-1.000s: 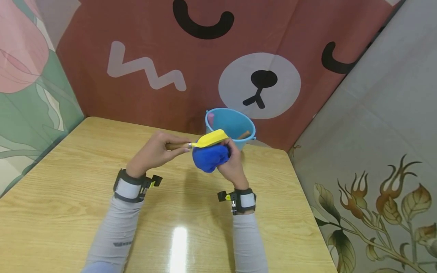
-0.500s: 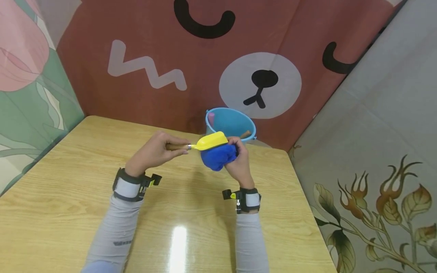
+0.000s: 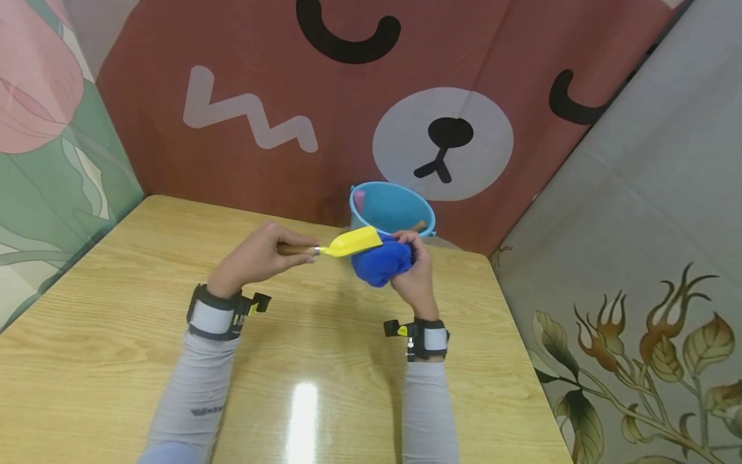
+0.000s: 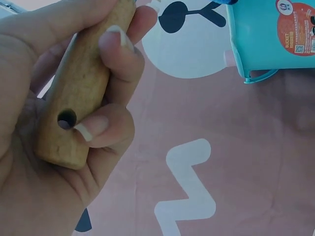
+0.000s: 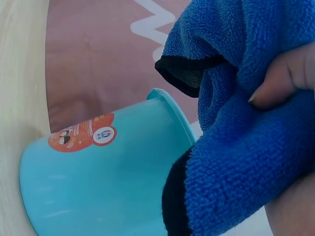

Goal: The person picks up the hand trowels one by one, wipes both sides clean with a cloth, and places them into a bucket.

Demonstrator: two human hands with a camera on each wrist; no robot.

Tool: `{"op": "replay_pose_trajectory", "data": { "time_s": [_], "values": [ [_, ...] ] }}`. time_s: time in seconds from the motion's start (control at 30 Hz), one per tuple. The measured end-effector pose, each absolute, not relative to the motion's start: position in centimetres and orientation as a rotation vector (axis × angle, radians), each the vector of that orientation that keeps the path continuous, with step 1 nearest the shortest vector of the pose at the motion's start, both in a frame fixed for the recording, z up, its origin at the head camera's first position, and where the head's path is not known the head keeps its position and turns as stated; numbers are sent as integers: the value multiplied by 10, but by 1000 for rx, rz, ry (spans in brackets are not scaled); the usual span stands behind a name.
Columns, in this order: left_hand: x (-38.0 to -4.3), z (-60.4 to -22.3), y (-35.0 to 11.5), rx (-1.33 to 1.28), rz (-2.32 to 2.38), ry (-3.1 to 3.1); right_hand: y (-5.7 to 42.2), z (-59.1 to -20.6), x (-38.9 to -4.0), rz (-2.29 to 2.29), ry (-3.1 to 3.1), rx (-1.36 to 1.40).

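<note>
My left hand (image 3: 261,254) grips the wooden handle (image 4: 83,88) of a small shovel (image 3: 353,242) with a yellow scoop. The handle has a hole near its end. A bunched blue cloth (image 3: 379,263) with black edging is held in my right hand (image 3: 418,274). The cloth lies against the near, lower side of the yellow scoop in the head view. Seen from the right wrist, my thumb (image 5: 283,81) presses into the cloth's folds. The fingers under the cloth are mostly hidden, and the scoop is out of both wrist views.
A light blue bucket (image 3: 355,217) stands just behind the hands at the table's back edge. A pink piece (image 3: 359,201) and a brown stick end (image 3: 419,226) show inside it. Printed curtains rise behind the wooden table (image 3: 278,374) and along its sides.
My right hand and the blue cloth have slid to the right along the scoop. The shovel and left hand have shifted slightly left. The bucket has not moved.
</note>
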State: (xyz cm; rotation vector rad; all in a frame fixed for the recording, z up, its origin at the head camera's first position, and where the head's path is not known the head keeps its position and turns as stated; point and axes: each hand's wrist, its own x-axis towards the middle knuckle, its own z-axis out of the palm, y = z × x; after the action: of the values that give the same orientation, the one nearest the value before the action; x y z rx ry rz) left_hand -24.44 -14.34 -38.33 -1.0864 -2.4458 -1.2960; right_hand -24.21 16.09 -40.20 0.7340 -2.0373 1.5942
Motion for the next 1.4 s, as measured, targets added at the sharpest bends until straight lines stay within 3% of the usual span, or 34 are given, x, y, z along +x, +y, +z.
{"op": "replay_pose_trajectory", "data": {
  "time_s": [0.67, 1.4],
  "values": [
    [-242, -382, -152, -1004, -1296, -2501, 173, -400, -241, 1640, -1966, 654],
    [-249, -390, -126, -1082, -1317, -2210, 139, -399, -239, 1461, -2052, 948]
  ]
}}
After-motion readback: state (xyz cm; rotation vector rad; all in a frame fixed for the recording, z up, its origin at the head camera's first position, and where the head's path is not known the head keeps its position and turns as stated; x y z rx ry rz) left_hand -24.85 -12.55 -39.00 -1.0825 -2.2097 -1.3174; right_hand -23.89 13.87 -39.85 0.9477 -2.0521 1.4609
